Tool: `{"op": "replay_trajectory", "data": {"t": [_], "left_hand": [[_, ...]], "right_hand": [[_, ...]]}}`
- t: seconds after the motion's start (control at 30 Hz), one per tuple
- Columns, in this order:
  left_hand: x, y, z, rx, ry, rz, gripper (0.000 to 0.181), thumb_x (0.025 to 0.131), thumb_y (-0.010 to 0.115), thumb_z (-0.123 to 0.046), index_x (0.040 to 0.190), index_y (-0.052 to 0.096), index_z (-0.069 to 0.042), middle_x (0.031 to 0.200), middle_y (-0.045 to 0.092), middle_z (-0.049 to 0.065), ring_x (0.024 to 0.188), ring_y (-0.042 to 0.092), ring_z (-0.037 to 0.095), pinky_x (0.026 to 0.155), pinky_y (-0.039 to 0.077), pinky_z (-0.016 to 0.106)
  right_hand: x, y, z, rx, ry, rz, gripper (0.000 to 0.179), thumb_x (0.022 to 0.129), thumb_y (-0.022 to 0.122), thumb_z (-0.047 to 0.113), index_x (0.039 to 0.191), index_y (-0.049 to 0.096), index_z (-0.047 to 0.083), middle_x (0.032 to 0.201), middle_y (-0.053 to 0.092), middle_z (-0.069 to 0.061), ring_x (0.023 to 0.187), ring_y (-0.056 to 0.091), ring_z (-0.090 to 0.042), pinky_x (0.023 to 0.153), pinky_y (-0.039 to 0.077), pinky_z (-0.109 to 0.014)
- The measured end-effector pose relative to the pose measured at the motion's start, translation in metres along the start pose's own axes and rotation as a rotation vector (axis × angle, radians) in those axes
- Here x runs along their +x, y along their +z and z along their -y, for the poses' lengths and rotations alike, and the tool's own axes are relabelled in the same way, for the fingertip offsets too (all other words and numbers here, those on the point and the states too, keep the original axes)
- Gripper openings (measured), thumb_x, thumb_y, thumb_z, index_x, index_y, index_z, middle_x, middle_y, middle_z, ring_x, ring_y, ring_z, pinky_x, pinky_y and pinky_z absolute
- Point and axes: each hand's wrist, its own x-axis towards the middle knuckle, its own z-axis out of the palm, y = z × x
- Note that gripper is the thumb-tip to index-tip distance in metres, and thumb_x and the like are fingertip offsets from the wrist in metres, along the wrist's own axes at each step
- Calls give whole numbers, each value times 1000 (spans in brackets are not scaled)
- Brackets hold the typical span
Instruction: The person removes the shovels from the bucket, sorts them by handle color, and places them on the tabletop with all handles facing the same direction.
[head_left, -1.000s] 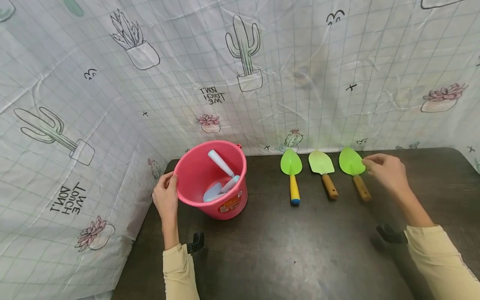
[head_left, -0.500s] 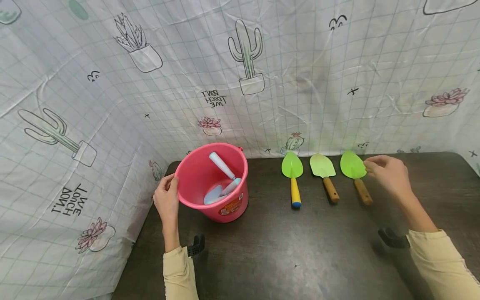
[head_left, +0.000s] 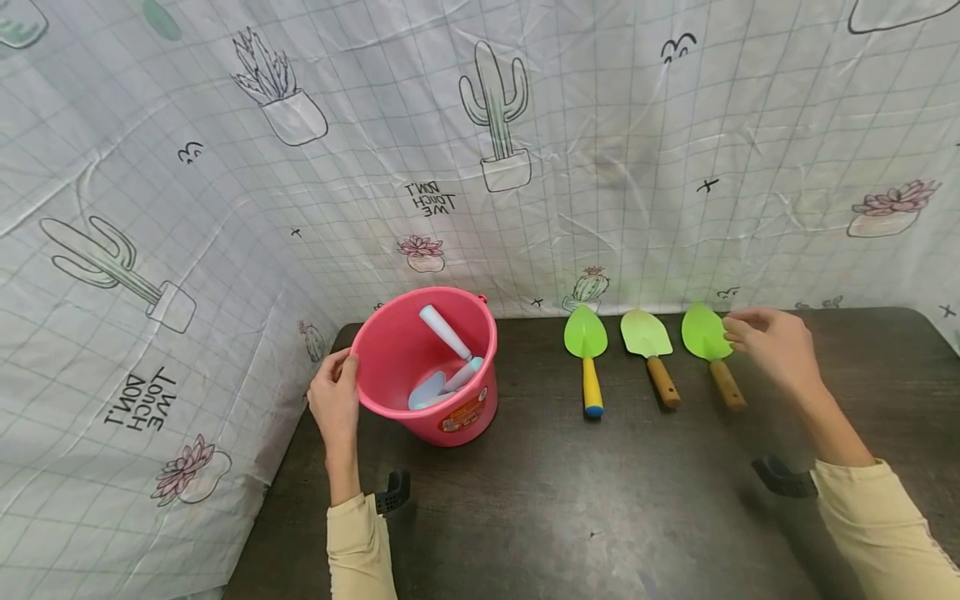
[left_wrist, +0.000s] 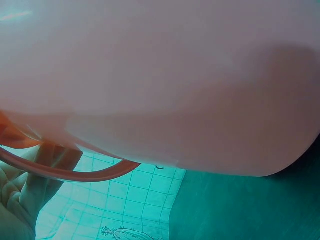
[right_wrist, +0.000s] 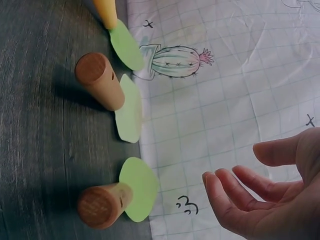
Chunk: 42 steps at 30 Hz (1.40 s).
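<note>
A pink bucket [head_left: 487, 400] stands at the left of the table, with pale blue and white plastic hand tools [head_left: 446, 332] inside. My left hand [head_left: 335, 396] grips the bucket's left rim between thumb and fingers. Close up in the left wrist view, the bucket wall [left_wrist: 165, 100] hides much of the scene, and a curved bucket handle [left_wrist: 100, 174] passes in front of the left hand [left_wrist: 30, 200]. My right hand [head_left: 776, 354] hovers, loosely curled and holding nothing, beside a bright green trowel [head_left: 705, 332] with a wooden handle. The right wrist view shows its fingers apart from the trowel [right_wrist: 139, 190].
Left of that trowel lie a pale green trowel [head_left: 647, 335] with a wooden handle and a green trowel [head_left: 586, 333] with a yellow handle. All three line the dark table's [head_left: 585, 500] back edge. A cactus-print curtain [head_left: 600, 167] hangs behind and at the left.
The head view has shifted slightly. My left hand stays on the bucket rim, and my right hand stays near the right-hand trowel with only a slight leftward drift.
</note>
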Motion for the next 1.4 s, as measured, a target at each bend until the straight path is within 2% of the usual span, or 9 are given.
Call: {"op": "replay_trajectory", "data": {"t": [0.37,0.57,0.87,0.93,1.1,1.17,1.3,1.4], "left_hand": [[-3,-1,0,3,-18,-6,30,101,60,-20,119,75,-1,105,76,19,90,70,31,70,44,18],[-3,-1,1,-13,-18,-12,30,101,60,-20,119,76,-2,105,76,19,89,70,32,68,44,17],[-6,0,1,-9,-9,-20,29,101,61,-21,118,76,-2,103,76,19,83,68,25,66,43,18],[-6,0,1,-9,-10,-20,30,101,61,-21,118,76,-2,103,76,19,84,68,26,66,43,19],[-8,0,2,-11,-13,-19,30,101,61,-21,119,76,-2,104,76,18,87,70,30,67,43,18],[-8,-1,2,-12,-12,-21,30,101,61,-21,119,76,-2,104,77,18,87,70,32,67,43,19],[-9,-1,3,-14,-10,-27,30,101,61,-21,118,76,-3,103,77,18,88,70,32,69,43,21],[-10,-1,3,-17,-11,-29,30,101,60,-22,118,76,-3,103,77,18,87,70,31,68,43,19]], "right_hand": [[-3,5,20,36,-66,-14,50,107,55,29,131,60,-15,125,63,-37,74,56,19,65,50,-13],[-3,10,32,73,-68,6,51,107,54,30,134,58,-13,129,61,-35,76,56,19,69,50,-12],[-5,17,50,105,-103,16,49,108,54,27,132,58,-15,124,62,-35,76,56,19,71,51,-11],[-6,19,52,113,-113,22,49,108,55,28,132,58,-15,121,64,-32,77,57,18,71,51,-12],[-6,23,62,144,-106,32,47,106,58,28,131,60,-12,111,68,-14,79,60,15,72,52,-13],[-7,26,66,140,-110,36,47,106,57,27,132,60,-12,112,68,-16,79,60,14,72,52,-13],[-7,33,74,114,-143,42,45,107,56,25,132,60,-12,121,65,-31,77,57,14,71,51,-12],[-7,37,79,118,-149,53,44,106,57,23,131,60,-12,122,64,-31,78,57,14,71,51,-12]]}}
